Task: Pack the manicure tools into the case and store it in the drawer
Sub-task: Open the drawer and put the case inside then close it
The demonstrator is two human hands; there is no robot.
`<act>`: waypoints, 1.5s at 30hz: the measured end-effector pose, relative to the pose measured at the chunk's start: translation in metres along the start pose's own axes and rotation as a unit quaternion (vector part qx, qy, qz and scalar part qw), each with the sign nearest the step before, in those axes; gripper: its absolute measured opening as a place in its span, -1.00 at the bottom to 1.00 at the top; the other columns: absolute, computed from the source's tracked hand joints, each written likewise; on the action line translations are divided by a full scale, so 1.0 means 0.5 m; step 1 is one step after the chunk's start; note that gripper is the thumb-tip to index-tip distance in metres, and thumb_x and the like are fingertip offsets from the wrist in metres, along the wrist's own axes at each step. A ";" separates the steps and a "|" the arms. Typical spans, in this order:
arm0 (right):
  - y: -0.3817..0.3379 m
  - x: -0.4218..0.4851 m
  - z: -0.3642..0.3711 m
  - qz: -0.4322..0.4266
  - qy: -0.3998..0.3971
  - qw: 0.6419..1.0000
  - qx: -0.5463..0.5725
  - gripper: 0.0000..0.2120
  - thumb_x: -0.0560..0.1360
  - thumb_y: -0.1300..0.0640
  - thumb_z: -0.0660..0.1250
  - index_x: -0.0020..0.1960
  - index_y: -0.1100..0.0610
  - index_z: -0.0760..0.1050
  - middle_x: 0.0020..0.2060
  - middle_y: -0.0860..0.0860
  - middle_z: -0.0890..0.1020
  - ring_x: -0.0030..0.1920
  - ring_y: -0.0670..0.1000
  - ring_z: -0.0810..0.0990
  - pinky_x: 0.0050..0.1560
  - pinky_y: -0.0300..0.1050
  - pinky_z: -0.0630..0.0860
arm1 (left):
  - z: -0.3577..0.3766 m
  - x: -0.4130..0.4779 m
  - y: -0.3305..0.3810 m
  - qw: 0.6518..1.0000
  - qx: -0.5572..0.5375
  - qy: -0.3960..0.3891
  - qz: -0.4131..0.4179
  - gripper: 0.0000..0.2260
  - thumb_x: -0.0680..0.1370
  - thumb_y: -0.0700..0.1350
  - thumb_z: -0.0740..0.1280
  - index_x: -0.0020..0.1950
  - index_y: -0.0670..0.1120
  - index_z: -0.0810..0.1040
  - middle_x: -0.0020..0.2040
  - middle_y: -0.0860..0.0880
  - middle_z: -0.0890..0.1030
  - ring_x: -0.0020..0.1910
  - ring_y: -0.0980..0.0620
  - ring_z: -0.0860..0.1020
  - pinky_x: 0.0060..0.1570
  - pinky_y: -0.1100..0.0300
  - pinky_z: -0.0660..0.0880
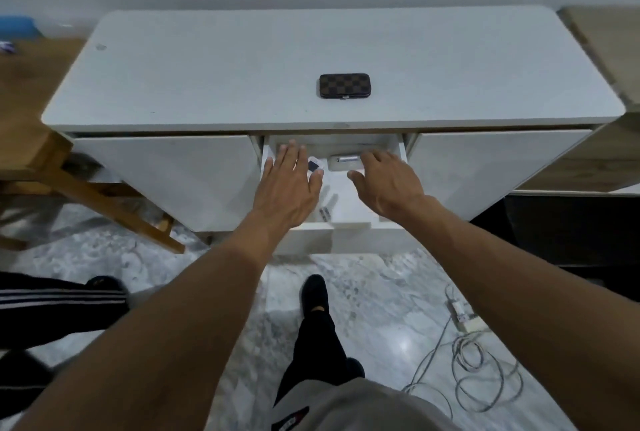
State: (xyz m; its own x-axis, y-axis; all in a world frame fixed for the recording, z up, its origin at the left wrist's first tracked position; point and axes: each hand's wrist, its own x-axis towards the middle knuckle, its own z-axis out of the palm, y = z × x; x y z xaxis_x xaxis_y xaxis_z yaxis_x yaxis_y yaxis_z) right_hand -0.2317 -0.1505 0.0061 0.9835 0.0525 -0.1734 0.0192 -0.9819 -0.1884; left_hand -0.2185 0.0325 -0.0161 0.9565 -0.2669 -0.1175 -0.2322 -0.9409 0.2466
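A brown checkered manicure case lies closed on the white cabinet top, near the middle. Below it the centre drawer stands pulled out. My left hand hovers over the drawer's left side, fingers spread and holding nothing. My right hand reaches into the drawer's right side, fingers loosely apart and empty, next to a small white box. No loose manicure tools are visible.
The drawer holds a small clear packet and a few small items. A wooden table stands to the left and a wooden shelf to the right. Cables and a charger lie on the marble floor.
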 end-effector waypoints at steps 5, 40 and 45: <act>-0.007 0.147 -0.086 -0.003 0.029 1.000 0.005 -0.63 0.59 0.04 0.18 0.30 0.23 0.38 0.30 0.18 0.49 0.28 0.25 0.42 0.23 0.16 0.45 | -0.034 0.154 -0.018 1.000 -0.002 0.017 0.000 -0.46 0.68 0.05 -0.02 0.58 -0.21 0.04 0.60 -0.19 0.03 0.58 -0.13 0.01 0.51 -0.07 -0.05; 0.020 0.188 -0.067 -0.026 -0.069 0.996 -0.043 -0.38 0.31 -0.13 0.37 0.26 0.16 0.35 0.18 0.15 0.42 0.17 0.21 0.42 0.05 0.11 0.50 | 0.020 0.264 -0.050 0.999 0.033 0.001 -0.001 -0.46 0.68 0.06 -0.07 0.60 -0.16 -0.04 0.61 -0.17 -0.04 0.59 -0.15 -0.08 0.52 -0.11 -0.10; 0.026 0.136 -0.015 -0.035 -0.115 0.992 -0.032 -0.36 0.30 -0.11 0.41 0.28 0.15 0.36 0.23 0.15 0.42 0.28 0.22 0.38 0.16 0.17 0.50 | 0.023 0.257 -0.050 1.000 0.030 0.001 0.001 -0.45 0.68 0.07 -0.05 0.60 -0.17 -0.04 0.61 -0.18 -0.05 0.59 -0.16 -0.08 0.52 -0.11 -0.11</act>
State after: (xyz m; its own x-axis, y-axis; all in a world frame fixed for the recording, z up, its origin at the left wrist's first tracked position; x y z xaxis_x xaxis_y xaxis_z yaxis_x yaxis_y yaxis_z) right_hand -0.1634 -0.1610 -0.0010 0.9123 0.1539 -0.3794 0.1050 -0.9836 -0.1464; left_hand -0.0918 0.0196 -0.0484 0.9563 -0.2692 -0.1144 -0.2451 -0.9509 0.1889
